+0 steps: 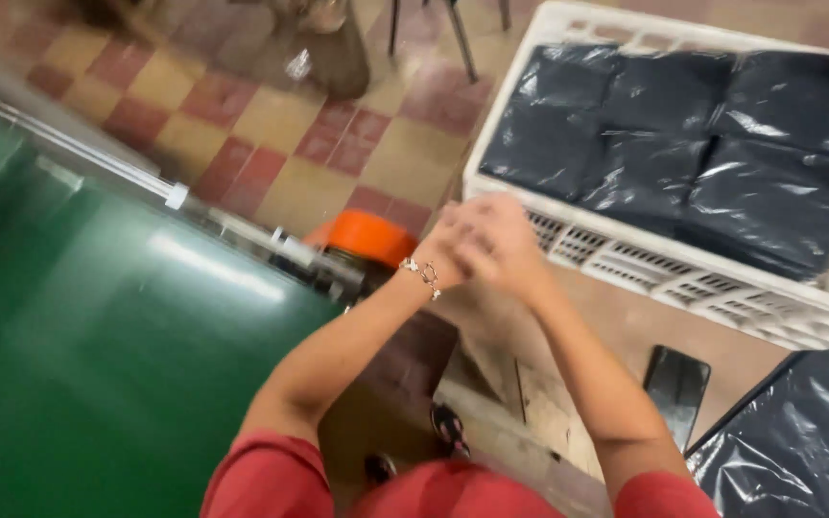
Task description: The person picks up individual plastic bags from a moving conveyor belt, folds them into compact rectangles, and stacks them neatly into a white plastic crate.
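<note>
Both hands meet mid-frame, left hand (448, 251) pressed against right hand (503, 247), fingers curled and blurred, so I cannot tell whether anything sits between them. Just beyond and to the right lies the white crate (626, 251), its long side running left to right, packed with dark plastic-wrapped bundles (674, 144); the right hand is nearer.

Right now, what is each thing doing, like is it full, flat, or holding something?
Left hand: blurred, pressed against the other hand, holding nothing I can see.
Right hand: blurred, touching the left.
White crate: full of flat dark plastic-wrapped packs.
Phone: lying flat, screen dark.
Green belt: bare.
</note>
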